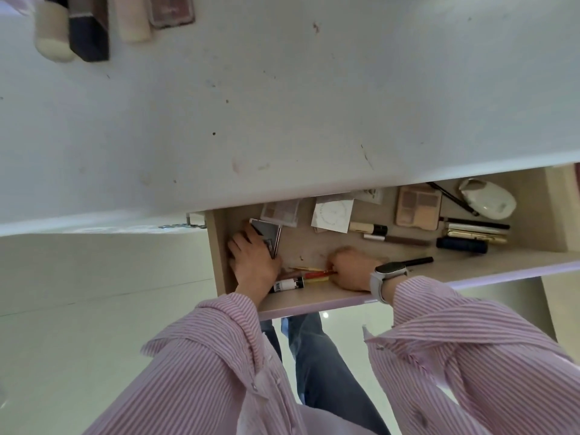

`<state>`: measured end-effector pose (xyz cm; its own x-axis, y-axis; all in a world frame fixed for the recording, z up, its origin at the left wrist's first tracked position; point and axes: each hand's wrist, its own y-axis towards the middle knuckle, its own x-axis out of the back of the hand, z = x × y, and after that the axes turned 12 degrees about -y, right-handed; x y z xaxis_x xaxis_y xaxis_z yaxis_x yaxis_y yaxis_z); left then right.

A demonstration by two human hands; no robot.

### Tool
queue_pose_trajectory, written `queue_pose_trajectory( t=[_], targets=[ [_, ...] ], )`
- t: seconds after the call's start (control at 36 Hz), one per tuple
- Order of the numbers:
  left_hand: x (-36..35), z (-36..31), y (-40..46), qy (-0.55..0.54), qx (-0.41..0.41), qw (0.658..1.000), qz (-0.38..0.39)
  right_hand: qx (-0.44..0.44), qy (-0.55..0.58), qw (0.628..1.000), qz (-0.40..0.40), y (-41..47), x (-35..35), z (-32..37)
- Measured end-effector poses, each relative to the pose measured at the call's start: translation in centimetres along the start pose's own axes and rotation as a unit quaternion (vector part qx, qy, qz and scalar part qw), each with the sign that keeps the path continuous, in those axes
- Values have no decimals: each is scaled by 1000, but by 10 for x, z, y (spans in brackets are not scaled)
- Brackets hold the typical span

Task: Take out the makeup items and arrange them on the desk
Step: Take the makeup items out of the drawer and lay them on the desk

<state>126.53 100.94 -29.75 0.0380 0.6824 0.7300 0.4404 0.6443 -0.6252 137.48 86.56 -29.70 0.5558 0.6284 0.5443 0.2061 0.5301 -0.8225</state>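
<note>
White desk fills the upper view, a few makeup items at its far left corner: a cream tube, dark box, palette. Open drawer below the desk edge, both hands inside. Left hand fingers curled round a mirrored compact at the drawer's left wall. Right hand, watch on wrist, fingers clenched on a red pencil; black-and-white tube just below it, between the two hands. Beyond the right fingers: eyeshadow palette, white card, brown liner pencil, navy tube, white oval case well apart to the right.
</note>
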Motion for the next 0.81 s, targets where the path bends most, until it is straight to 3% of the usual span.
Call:
queue_pose_trajectory(
  t=[0.39,0.64,0.81],
  targets=[
    [15,5,-9,14,-56,998,33,14,53,997,59,-4,6,3],
    [23,14,-28,47,-119,992,-2,33,-36,987,153,-2,33,14],
    [32,14,-37,46,-134,990,-8,46,-28,990,130,-13,37,10]
  ],
)
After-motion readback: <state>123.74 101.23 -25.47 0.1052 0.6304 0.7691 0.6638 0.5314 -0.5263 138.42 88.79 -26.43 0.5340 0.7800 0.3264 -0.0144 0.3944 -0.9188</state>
